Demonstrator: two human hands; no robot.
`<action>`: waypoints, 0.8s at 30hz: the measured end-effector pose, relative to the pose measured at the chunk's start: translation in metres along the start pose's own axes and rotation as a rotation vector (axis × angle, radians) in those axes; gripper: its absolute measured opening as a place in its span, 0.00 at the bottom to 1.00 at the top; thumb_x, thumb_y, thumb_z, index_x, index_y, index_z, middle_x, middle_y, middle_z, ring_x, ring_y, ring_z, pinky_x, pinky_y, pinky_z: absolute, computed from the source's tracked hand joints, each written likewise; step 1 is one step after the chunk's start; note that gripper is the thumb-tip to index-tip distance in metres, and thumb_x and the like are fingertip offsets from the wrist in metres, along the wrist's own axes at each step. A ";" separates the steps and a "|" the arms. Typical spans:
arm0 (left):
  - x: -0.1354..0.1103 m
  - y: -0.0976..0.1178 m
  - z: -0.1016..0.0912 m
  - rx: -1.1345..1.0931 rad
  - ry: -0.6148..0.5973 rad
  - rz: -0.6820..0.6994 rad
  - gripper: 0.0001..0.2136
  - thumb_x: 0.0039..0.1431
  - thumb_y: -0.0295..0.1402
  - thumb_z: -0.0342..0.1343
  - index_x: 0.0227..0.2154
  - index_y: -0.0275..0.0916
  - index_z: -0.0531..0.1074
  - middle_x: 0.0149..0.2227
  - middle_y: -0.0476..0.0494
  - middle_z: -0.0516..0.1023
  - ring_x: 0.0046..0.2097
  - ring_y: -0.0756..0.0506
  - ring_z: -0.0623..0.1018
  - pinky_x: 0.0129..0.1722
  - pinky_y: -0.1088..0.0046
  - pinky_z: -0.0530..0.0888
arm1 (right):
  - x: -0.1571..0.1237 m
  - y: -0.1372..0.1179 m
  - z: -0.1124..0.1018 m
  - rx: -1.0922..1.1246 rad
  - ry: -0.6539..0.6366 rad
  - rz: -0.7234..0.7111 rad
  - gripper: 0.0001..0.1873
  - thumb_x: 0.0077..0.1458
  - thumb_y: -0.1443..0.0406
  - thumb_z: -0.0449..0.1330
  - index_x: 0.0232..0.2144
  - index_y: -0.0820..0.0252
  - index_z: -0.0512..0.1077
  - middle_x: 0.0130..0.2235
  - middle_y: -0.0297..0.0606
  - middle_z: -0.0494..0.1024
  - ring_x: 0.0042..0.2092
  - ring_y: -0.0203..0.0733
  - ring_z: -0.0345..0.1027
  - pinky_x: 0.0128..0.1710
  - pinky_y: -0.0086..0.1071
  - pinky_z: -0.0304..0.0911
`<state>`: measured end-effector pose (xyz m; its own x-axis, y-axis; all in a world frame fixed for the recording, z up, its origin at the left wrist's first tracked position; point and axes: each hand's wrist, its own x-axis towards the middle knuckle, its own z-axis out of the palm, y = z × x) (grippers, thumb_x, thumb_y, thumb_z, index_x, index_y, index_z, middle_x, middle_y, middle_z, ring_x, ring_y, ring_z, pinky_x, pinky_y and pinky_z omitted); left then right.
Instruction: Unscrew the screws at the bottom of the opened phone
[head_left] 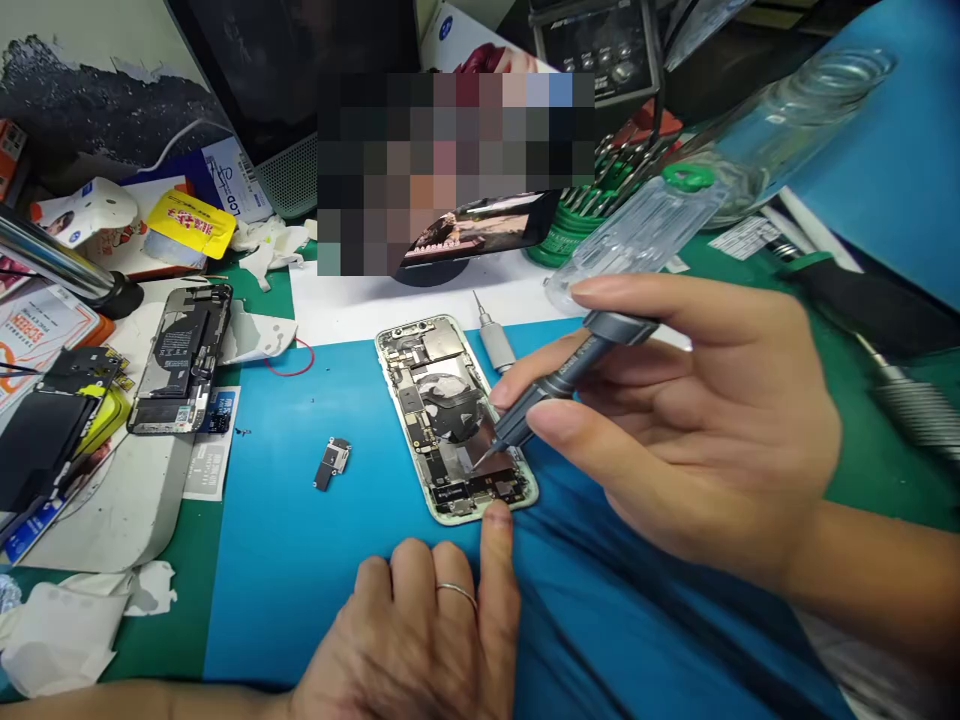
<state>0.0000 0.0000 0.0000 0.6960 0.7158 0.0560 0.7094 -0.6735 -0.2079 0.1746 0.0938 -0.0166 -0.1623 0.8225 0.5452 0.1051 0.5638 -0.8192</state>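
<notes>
An opened phone (450,415) with its back off lies on the blue mat (285,560), its boards and shields showing. My right hand (697,420) pinches a grey screwdriver (570,375) whose tip touches the lower part of the phone's inside. My left hand (420,630) rests on the mat below the phone with its fingers curled. One finger stretches up and presses the phone's bottom edge. A small dark metal part (332,461) lies loose on the mat to the left of the phone.
A second opened phone (180,358) lies at the left on white paper. Another grey screwdriver (491,335) lies above the phone. A green tool holder (600,215), a clear bottle (780,125), a propped dark screen (480,230), boxes and crumpled tissues (60,630) crowd the edges.
</notes>
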 end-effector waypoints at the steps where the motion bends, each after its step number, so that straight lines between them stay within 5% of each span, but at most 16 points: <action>1: 0.000 -0.001 -0.001 -0.001 -0.006 -0.008 0.43 0.58 0.65 0.37 0.58 0.30 0.67 0.27 0.49 0.68 0.25 0.48 0.65 0.21 0.67 0.57 | 0.000 0.000 0.000 0.000 -0.004 -0.001 0.33 0.53 0.76 0.61 0.56 0.40 0.64 0.47 0.33 0.69 0.36 0.36 0.76 0.27 0.31 0.79; 8: 0.001 -0.001 -0.001 0.001 -0.024 0.001 0.44 0.59 0.65 0.36 0.59 0.29 0.65 0.26 0.49 0.67 0.25 0.48 0.64 0.21 0.68 0.58 | 0.000 0.001 -0.002 -0.014 -0.033 -0.001 0.33 0.53 0.75 0.61 0.57 0.40 0.63 0.53 0.35 0.69 0.36 0.36 0.77 0.28 0.33 0.80; 24: 0.000 -0.002 0.003 -0.037 -0.012 0.008 0.40 0.62 0.60 0.38 0.58 0.26 0.66 0.26 0.49 0.67 0.24 0.48 0.67 0.21 0.68 0.60 | 0.005 0.002 -0.004 -0.074 0.046 -0.020 0.32 0.53 0.73 0.62 0.55 0.38 0.64 0.45 0.31 0.70 0.34 0.36 0.74 0.27 0.34 0.76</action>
<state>-0.0016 0.0024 -0.0020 0.7006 0.7123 0.0429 0.7075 -0.6856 -0.1716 0.1776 0.1000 -0.0150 -0.1203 0.8126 0.5703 0.1751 0.5829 -0.7935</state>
